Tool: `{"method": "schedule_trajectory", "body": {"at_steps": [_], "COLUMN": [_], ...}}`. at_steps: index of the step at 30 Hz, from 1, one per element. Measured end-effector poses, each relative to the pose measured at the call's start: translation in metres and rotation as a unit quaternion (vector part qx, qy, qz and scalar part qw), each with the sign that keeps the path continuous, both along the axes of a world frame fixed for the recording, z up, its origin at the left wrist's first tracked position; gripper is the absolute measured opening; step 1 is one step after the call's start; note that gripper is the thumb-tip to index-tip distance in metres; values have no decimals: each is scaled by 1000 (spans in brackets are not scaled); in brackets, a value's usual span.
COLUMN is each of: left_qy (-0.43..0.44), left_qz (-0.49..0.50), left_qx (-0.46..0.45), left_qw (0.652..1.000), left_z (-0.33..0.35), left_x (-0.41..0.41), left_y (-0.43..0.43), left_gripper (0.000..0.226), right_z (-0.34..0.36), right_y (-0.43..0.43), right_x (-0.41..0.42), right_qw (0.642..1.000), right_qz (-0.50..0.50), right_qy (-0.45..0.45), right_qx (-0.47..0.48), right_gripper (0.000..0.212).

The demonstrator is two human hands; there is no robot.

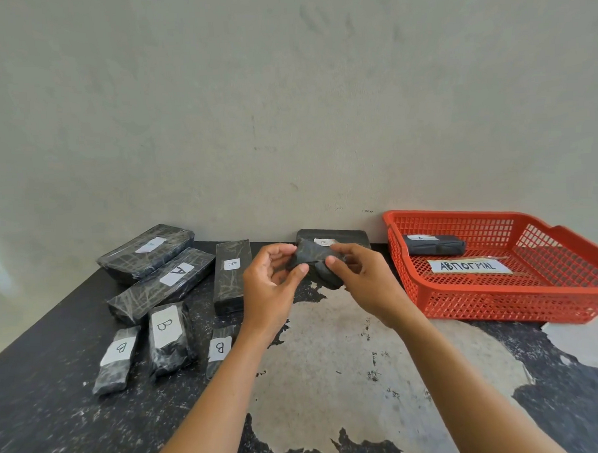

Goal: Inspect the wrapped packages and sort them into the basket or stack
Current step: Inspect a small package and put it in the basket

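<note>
We held a small wrapped package point(309, 256) in both hands, lifted off the counter point(59, 408), a little to the left of the red basket point(516, 302). Our left hand point(272, 279) pinched its far-from-basket end between the thumb and curled fingers. Our right hand point(358, 275) gripped the end nearer the basket in the same way.

Behind the held package, also left of the basket and against the wall, lay a larger dark package point(346, 236). A white label showed near it, but its letter was too blurred for us to read.

Inside the basket, toward its far left corner, lay one dark bundle point(435, 245). A white handwritten strip point(467, 266) lay on the basket's floor beside it.

Well to the left of the basket, we saw a first long package point(232, 275) and a second long package point(163, 283), both marked A. Farther from the basket was a third long package point(146, 251) whose label was too faint to read.

Three short ones marked B lay left of the basket and nearer to us. The first short package point(219, 349) was partly hidden by our left forearm. The middle short package point(170, 338) and the last short package point(115, 361) lay farther from the basket.
</note>
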State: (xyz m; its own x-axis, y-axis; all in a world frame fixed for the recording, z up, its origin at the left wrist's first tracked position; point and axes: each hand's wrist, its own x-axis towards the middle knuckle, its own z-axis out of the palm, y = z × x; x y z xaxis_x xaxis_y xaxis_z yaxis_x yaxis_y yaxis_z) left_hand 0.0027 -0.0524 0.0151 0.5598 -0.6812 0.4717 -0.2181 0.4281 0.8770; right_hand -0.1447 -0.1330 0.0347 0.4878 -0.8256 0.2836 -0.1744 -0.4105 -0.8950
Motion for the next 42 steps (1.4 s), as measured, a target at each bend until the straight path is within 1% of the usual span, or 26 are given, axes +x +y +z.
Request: {"method": "schedule_trajectory", "body": {"at_steps": [3,6,8,10,12,14,17,19,22,26,29,31,33,36,37,39,41,42], "left_qy": [-9,-24,-26,-31,-33,-29,-28,-23,-9,-22,-24,-28,-14,8,9,6,3,0], "left_qz": [16,49,50,46,43,42,36,20,8,27,23,18,17,28,19,-41,-97,-102], "left_qx": [35,65,71,69,61,53,47,46,49,57,45,35,28,24,35,67,87,93], "left_qw": [999,996,996,996,997,997,998,998,999,998,998,999,999,999,999,997,991,990], "left_z": [-3,-6,-7,-8,-7,-6,-6,-6,-6,-9,-8,-6,-5,-3,-3,-2,-2,-3], "left_x": [-1,-1,0,0,-1,-2,-3,-6,-9,-7,-7,-8,-7,2,5,7,8,8], "left_y": [-2,-3,-4,-3,-3,-2,-2,-2,-2,-4,-3,-1,0,0,-1,0,1,1], "left_gripper": [33,34,34,32,31,31,32,28,19,17,18,18,18,28,32,37,37,35], "right_z": [-3,-6,-7,-6,-4,0,4,3,-1,-2,-2,-4,-5,-4,-3,-1,-1,-2], "right_y": [-2,-1,0,0,-1,-1,2,2,0,-1,1,0,-3,-7,-8,-9,-10,-11], "right_x": [-1,1,2,3,1,-1,-3,-3,-4,-4,-3,-4,-7,-13,-14,-16,-18,-18], "right_qw": [999,995,992,993,994,995,999,998,998,997,993,991,989,989,988,986,986,986], "right_qz": [-29,-44,-46,-41,-35,-28,-25,-38,-33,-36,-33,-25,-12,12,20,39,51,52], "right_qy": [13,41,52,62,79,81,39,33,42,50,60,63,67,70,72,78,82,83], "right_qx": [-36,-81,-102,-90,-71,-57,-23,-22,-33,-53,-91,-118,-128,-128,-134,-140,-138,-134], "right_gripper": [36,37,43,52,54,51,32,20,12,14,16,14,12,10,9,9,8,9]}}
